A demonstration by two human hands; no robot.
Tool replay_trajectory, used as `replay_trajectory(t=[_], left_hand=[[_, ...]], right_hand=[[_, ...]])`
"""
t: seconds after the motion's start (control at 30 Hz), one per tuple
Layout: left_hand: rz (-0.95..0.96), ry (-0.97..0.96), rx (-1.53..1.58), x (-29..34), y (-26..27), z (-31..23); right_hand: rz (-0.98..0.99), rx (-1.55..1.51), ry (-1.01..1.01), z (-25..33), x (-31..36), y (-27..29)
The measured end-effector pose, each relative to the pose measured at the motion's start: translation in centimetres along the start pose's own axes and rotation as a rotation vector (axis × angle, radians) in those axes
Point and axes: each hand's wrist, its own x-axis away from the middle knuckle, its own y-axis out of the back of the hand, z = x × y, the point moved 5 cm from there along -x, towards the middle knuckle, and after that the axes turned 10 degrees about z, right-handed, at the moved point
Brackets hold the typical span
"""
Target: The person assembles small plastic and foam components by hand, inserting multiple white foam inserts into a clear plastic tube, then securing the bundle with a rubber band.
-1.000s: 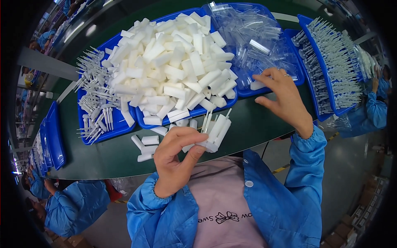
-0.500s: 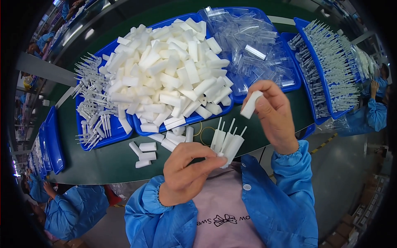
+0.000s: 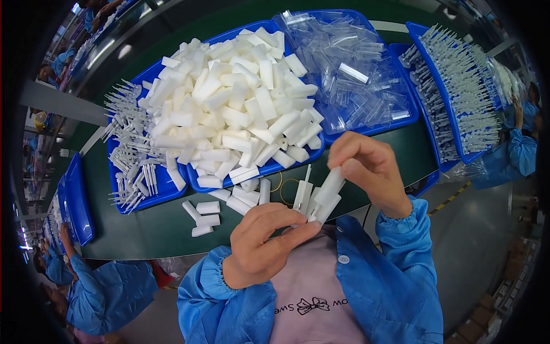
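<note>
Clock directions are taken from the pronged foam-block assembly (image 3: pixel 305 195), positioned above the torso. Left hand (image 3: pixel 262 243), 8 o'clock: thumb and fingers pinch the assembly's base. Right hand (image 3: pixel 368 173), 2 o'clock: fingertips grip a white foam block (image 3: pixel 330 186) by its upper end; prong engagement cannot be confirmed. Foam-block pile (image 3: pixel 229 97): 11 o'clock. Clear plastic pieces (image 3: pixel 346 71): 12 o'clock.

Green table (image 3: pixel 132 235), blue trays (image 3: pixel 165 182); white blocks (image 3: pixel 208 220) — loose
</note>
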Motion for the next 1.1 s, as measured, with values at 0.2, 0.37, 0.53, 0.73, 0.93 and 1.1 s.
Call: replay_trajectory(t=[0.2,0.37,0.53,0.73,0.93,1.1], left_hand=[[-0.110,0.016,0.049,0.3,-0.3,-0.6],[-0.048,0.112,0.075,0.0,0.2,-0.1],[-0.064,0.113,0.048,0.6,0.3,1.1],[-0.138,0.200,0.055,1.4,0.3,1.6],[-0.170,0.200,0.068,1.7,0.5,2.0],[-0.172,0.201,0.077,1.7,0.5,2.0]], right_hand=[[0.028,0.352,0.204,1.6,1.0,-1.7],[-0.016,0.386,0.271,2.4,1.7,-1.8],[-0.183,0.651,0.210,1.7,-1.0,0.7],[-0.291,1.275,0.164,-0.9,-3.2,1.3],[-0.261,1.097,0.108,-2.6,-3.2,1.7],[-0.262,0.935,0.080,-2.8,-3.1,1.6]])
